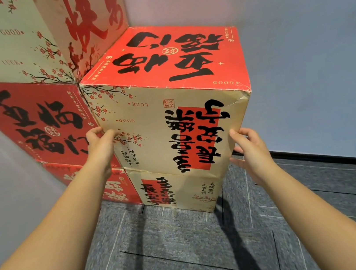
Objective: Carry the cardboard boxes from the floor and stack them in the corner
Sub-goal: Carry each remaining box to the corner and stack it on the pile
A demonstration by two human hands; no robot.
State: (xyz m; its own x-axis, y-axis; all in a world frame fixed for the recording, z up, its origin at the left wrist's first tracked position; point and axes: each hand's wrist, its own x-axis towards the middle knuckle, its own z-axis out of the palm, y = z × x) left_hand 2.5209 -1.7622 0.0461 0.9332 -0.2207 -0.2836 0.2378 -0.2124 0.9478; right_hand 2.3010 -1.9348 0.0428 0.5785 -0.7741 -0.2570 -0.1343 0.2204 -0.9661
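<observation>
Both hands flank the top box [167,104] stacked on the lower box [176,190]: left hand [100,144] fingers curl round its edge; right hand [251,147], fingers spread, seemingly just touches.

Two bare forearms, no sleeves, no watch or rings; left hand [100,146] at 9 o'clock, right hand [252,153] at 3 o'clock; dark trousers at 6 o'clock
</observation>
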